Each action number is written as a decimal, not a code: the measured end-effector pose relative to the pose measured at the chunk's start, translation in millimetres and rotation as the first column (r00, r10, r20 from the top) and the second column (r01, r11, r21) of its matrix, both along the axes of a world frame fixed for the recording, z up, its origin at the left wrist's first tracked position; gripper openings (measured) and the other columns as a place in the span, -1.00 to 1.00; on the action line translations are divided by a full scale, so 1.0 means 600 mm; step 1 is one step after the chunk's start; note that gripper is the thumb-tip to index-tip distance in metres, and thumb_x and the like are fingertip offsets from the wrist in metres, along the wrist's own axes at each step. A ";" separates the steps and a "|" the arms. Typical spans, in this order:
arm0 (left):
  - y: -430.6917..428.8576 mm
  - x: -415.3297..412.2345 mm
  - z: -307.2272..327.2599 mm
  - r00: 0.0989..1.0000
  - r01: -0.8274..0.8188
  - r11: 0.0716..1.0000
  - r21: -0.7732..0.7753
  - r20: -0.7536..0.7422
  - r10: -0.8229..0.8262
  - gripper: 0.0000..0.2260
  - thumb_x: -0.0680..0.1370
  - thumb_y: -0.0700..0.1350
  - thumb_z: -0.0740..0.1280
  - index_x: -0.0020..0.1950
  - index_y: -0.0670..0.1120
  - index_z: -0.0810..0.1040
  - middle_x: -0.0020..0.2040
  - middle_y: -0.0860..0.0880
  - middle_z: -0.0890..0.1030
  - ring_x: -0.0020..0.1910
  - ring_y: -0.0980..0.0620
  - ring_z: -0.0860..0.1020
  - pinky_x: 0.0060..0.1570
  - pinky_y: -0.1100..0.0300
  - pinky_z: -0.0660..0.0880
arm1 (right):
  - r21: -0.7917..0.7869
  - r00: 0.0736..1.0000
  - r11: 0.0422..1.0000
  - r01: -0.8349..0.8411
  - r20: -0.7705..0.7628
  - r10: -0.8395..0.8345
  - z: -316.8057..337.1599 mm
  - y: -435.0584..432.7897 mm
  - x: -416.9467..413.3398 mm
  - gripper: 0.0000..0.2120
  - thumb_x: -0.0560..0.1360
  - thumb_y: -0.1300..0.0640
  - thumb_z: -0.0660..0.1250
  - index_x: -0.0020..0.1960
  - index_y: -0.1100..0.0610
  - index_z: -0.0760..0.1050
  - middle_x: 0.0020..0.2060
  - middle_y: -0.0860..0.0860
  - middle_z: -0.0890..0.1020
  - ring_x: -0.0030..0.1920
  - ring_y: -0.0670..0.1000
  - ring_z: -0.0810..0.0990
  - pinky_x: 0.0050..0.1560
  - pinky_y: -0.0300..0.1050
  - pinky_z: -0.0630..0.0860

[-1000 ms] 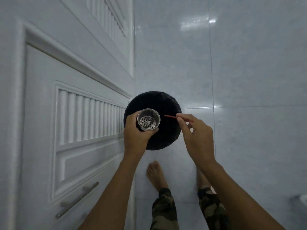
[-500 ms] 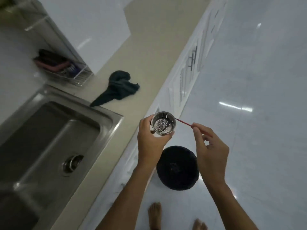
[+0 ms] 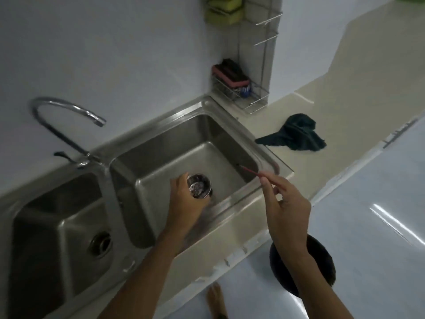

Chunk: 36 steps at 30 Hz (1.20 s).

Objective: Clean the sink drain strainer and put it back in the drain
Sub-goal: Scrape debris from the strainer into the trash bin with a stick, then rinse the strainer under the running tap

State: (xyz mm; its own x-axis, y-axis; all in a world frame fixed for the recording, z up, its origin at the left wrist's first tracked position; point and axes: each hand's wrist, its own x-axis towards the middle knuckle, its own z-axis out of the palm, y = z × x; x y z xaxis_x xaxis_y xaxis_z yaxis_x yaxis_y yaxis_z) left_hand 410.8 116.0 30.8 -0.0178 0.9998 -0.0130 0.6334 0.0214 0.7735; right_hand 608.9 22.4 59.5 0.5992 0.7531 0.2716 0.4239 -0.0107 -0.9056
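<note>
My left hand grips the round steel drain strainer, a small perforated cup, low inside the right sink basin. The drain under the strainer is hidden by my hand. My right hand hovers over the basin's front right corner and pinches a thin red stick that points into the basin. The left basin's open drain shows at the lower left.
A curved faucet rises behind the divider between the basins. A dark cloth lies on the beige counter to the right. A wire rack with a brush stands at the wall. A black bin sits on the floor.
The view swung from the bin on the floor up to the sink. My left hand carried the strainer from above the bin down into the right basin; my right hand kept the red stick.
</note>
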 end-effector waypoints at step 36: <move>0.186 -0.100 -0.238 0.931 0.226 0.956 -0.185 -0.247 -0.268 0.04 0.38 0.56 0.25 0.67 0.01 0.03 0.66 -0.04 0.14 0.64 -0.05 0.13 0.59 -0.03 0.19 | -0.358 0.884 0.923 -0.140 0.375 0.279 -0.118 0.256 -0.141 -0.70 0.62 -0.04 0.25 0.26 0.02 0.62 0.08 -0.06 0.71 0.01 -0.20 0.57 0.07 -0.39 0.44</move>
